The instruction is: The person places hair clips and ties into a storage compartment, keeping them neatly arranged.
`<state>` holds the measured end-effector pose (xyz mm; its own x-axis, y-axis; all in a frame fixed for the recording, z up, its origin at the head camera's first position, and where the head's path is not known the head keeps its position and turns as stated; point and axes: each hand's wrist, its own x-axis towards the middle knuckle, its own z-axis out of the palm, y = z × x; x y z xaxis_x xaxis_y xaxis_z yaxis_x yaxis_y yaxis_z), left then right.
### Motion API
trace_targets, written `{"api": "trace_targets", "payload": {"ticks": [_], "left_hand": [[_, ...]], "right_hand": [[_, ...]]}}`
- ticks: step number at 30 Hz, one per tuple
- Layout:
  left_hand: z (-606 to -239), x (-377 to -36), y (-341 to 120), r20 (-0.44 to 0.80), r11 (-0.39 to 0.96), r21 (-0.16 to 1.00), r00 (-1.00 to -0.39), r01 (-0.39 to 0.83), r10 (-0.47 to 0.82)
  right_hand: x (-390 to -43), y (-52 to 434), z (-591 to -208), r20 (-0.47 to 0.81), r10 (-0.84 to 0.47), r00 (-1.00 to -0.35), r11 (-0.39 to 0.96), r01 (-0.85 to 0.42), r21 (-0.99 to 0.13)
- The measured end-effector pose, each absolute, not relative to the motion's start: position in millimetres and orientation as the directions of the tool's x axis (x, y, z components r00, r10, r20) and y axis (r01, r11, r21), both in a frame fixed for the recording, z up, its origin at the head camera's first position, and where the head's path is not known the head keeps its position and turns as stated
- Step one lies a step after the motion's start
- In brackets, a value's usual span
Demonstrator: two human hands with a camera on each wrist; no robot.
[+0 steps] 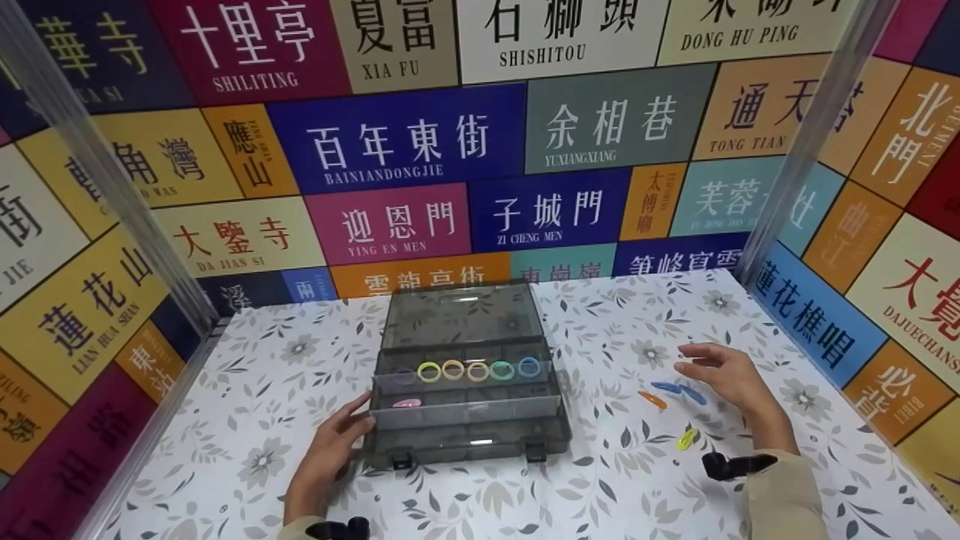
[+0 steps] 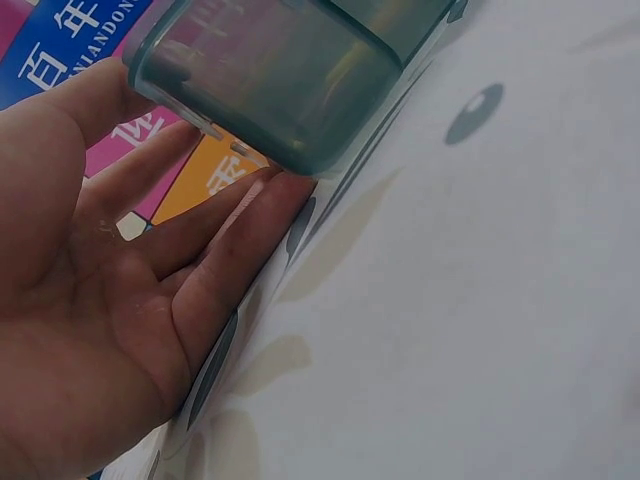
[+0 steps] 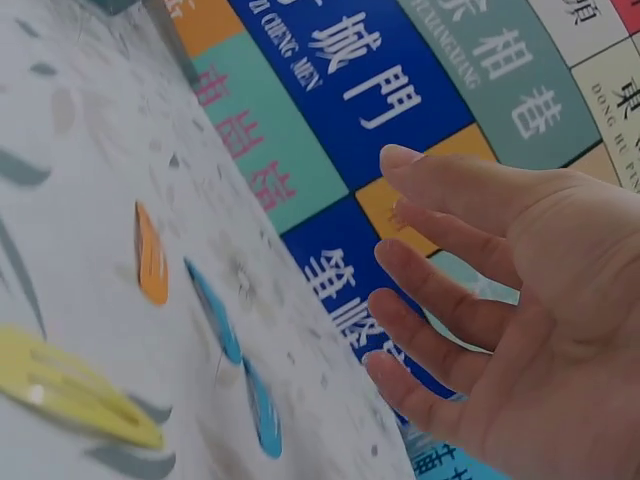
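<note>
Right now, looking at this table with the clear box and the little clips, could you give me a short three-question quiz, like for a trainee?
1. True or false: the right hand holds a clip.
2. Which clip lies nearest the person: A orange clip, B yellow clip, C blue clips?
3. Fill in: the left hand touches the ____ of the organizer box.

Key: 1 false, it hovers open above them. 2 B. 3 front left corner.
</note>
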<state>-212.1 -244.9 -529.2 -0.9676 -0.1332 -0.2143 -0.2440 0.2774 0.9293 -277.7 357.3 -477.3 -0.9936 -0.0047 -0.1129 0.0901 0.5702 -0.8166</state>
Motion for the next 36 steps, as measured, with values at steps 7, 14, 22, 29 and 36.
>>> {"api": "trace_targets", "payload": {"ticks": [7, 14, 22, 29, 36], "left_hand": [[-529.1, -212.3, -245.6, -0.234, 0.256, 0.93, -0.962, -0.264, -0.142], [-528.2, -212.9, -245.5, -0.225, 0.27, 0.928, -0.963, -0.257, -0.146], [-527.2, -211.5, -245.4, -0.203, 0.273, 0.934, -0.97, -0.232, -0.13], [-528.2, -211.7, -243.8, -0.197, 0.258, 0.939, -0.971, -0.227, -0.137], [-528.1, -210.8, -244.0, -0.205, 0.262, 0.936, -0.969, -0.235, -0.136]], "right_hand": [[-279.3, 373.3, -492.8, -0.212, 0.026, -0.977, 0.601, 0.184, -0.778], [-278.0, 381.0, -499.2, -0.315, 0.065, -0.947, 0.579, 0.293, -0.761], [-278.1, 384.1, -507.8, -0.302, 0.078, -0.95, 0.586, 0.289, -0.757], [-279.4, 386.5, -512.9, -0.329, 0.08, -0.941, 0.588, 0.311, -0.747], [-277.4, 386.3, -513.5, -0.306, 0.087, -0.948, 0.609, 0.294, -0.737]]}}
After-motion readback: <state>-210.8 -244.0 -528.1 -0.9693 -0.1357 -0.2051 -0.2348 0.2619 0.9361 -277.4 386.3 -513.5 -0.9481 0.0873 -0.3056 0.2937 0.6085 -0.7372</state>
